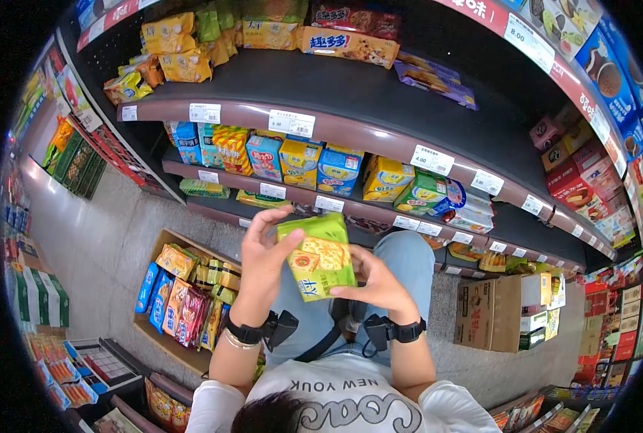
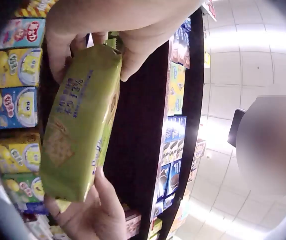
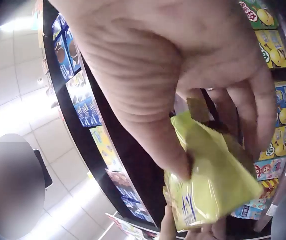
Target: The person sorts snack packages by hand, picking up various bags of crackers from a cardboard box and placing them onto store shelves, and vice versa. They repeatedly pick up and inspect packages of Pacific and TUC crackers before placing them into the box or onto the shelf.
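Observation:
A green packet of crackers (image 1: 323,261) is held between both hands above the person's lap. The left hand (image 1: 265,252) grips its left end, thumb across the front near the upper corner. At the other end the right hand (image 1: 379,283) pinches the lower right side between thumb and fingers. In the left wrist view the packet (image 2: 78,125) shows a long printed side, with the left hand (image 2: 103,25) at its top and the right hand (image 2: 100,210) at its bottom. The right wrist view has the right hand (image 3: 178,75) over the packet (image 3: 213,175).
Ahead, a dark upper shelf (image 1: 263,83) carries biscuit packets; small boxes line the shelf below. On the floor, a carton of packets (image 1: 164,328) stands left of the legs and another carton (image 1: 487,310) stands at the right. The person's knees (image 1: 404,252) are close under the hands.

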Available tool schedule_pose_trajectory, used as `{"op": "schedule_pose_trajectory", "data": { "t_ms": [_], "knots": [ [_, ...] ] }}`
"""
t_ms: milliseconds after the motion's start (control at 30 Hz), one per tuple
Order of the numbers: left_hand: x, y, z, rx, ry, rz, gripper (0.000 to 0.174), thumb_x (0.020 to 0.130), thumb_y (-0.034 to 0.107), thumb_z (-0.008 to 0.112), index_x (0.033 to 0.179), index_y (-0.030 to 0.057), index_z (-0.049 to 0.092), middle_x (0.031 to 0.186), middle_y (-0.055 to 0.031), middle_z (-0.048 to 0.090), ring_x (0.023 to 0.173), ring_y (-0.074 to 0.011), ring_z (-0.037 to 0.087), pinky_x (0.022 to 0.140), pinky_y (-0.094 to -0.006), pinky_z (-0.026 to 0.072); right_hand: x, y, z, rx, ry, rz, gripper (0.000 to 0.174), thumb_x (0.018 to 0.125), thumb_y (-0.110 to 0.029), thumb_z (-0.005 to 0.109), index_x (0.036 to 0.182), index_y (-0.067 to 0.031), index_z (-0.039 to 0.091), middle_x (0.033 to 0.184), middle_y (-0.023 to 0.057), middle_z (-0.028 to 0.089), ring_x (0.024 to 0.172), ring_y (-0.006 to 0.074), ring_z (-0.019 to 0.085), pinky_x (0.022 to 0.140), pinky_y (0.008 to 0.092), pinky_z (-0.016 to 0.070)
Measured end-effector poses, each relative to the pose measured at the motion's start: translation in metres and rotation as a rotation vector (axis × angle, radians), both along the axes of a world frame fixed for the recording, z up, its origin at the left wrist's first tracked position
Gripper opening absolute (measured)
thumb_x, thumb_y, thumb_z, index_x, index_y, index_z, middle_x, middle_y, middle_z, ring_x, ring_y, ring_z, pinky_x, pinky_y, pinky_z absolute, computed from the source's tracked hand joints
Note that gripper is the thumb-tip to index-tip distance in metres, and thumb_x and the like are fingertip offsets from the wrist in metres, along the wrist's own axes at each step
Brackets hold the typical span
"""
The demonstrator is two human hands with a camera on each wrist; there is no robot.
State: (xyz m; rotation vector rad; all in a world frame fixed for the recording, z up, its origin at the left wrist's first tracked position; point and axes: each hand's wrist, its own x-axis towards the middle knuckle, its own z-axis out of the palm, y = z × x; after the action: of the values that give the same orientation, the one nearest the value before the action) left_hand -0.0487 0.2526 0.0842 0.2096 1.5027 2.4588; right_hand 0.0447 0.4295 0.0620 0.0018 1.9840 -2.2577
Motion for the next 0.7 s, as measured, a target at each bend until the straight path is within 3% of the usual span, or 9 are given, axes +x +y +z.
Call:
{"op": "schedule_pose_trajectory", "data": {
  "t_ms": [133,300,400,567,700],
  "knots": [
    [0.006,0.008,-0.004,0.032,0.032,-0.161,0.049,0.075,-0.001,0.071,0.117,0.0026,0.046,0.125,-0.0125,0.047,0.111,-0.019,0.049,0.095,-0.0316,0.0403,-0.001,-0.007,-0.014,-0.034,0.011,0.016,0.062,0.073,-0.011,0.076,0.124,0.0019,0.044,0.116,0.0066,0.056,0.107,0.013,0.052,0.092,0.0291,0.0427],
    [0.015,-0.002,-0.018,-0.117,-0.048,-0.332,0.066,0.073,0.008,0.076,0.127,0.0022,0.039,0.122,-0.0114,0.048,0.113,-0.0191,0.046,0.094,-0.0323,0.0396,-0.003,-0.011,-0.012,-0.261,0.004,-0.228,0.059,0.074,-0.008,0.074,0.124,0.0007,0.044,0.119,0.0068,0.055,0.109,0.0145,0.052,0.094,0.0303,0.0418],
    [0.025,0.0,-0.035,-0.104,-0.134,-0.338,0.064,0.073,0.007,0.075,0.126,0.003,0.041,0.121,-0.0103,0.049,0.112,-0.0174,0.047,0.094,-0.0314,0.0391,-0.003,-0.016,-0.016,-0.318,0.03,-0.325,0.059,0.076,-0.008,0.073,0.125,0.0,0.043,0.12,0.0071,0.054,0.11,0.0152,0.052,0.095,0.0301,0.0405],
    [0.024,-0.005,-0.042,0.022,-0.229,-0.137,0.054,0.074,0.005,0.072,0.121,0.0017,0.046,0.114,-0.0078,0.055,0.107,-0.0173,0.052,0.094,-0.0315,0.0404,-0.002,-0.011,-0.027,-0.456,0.046,-0.501,0.047,0.081,-0.011,0.067,0.122,-0.0006,0.045,0.116,0.0068,0.055,0.107,0.0145,0.052,0.093,0.0293,0.0402],
    [0.021,-0.012,-0.038,0.056,-0.252,-0.079,0.047,0.078,0.006,0.069,0.12,0.0008,0.047,0.112,-0.0081,0.057,0.105,-0.017,0.053,0.093,-0.0314,0.0409,-0.004,0.005,-0.023,-0.37,0.093,-0.426,0.035,0.084,-0.009,0.063,0.114,-0.0014,0.047,0.108,0.0075,0.057,0.1,0.0138,0.054,0.089,0.0274,0.0413]
  ]
}}
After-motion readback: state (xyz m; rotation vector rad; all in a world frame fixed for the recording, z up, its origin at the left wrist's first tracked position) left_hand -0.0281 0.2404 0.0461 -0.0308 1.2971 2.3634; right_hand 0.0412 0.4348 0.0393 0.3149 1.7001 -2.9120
